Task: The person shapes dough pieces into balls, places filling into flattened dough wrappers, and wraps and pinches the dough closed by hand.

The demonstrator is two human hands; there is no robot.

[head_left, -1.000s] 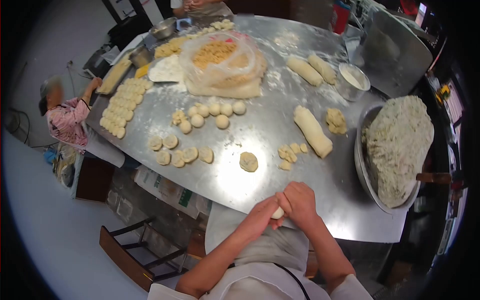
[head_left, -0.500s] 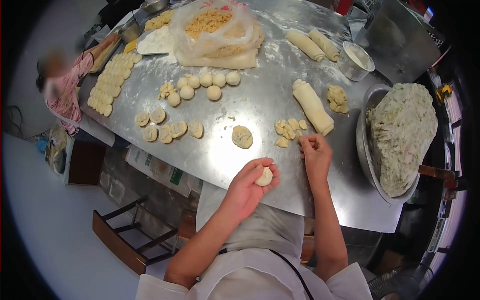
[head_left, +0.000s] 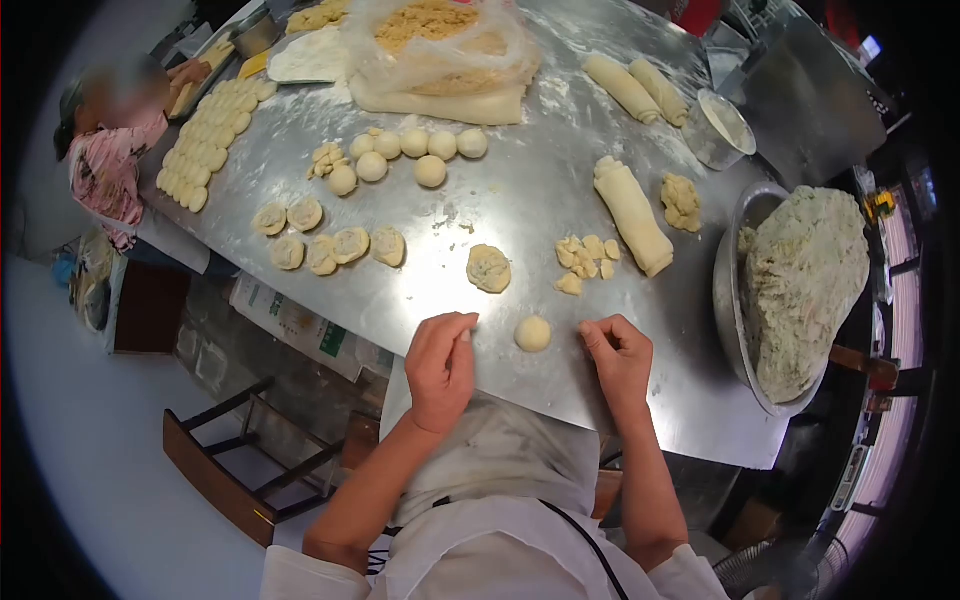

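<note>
On the steel table in front of me sits a smooth round dough ball [head_left: 533, 334], between my two hands and touched by neither. To its left is my left hand [head_left: 440, 372], fingers curled together and thumb against them, with nothing showing in the grip. My right hand [head_left: 620, 365] is on the other side, thumb and forefinger pinched together, also with nothing visible in them. Just beyond the ball lies a flat dough round with a greyish-green middle [head_left: 489, 269]. Small torn dough pieces [head_left: 580, 258] are scattered past my right hand.
Dough rolls [head_left: 633, 215] and a dough lump [head_left: 682, 202] lie at right, beside a large bowl [head_left: 728, 290] heaped with greenish filling [head_left: 805, 290]. Dough balls [head_left: 414, 143], filled rounds [head_left: 351, 244] and a bag of crumbly filling [head_left: 430, 40] occupy the left and back. Another person [head_left: 115, 165] works at far left.
The dough ball has gone from my left palm onto the table. My left hand has turned over and closed, moving left; my right hand has drawn back from the small dough pieces.
</note>
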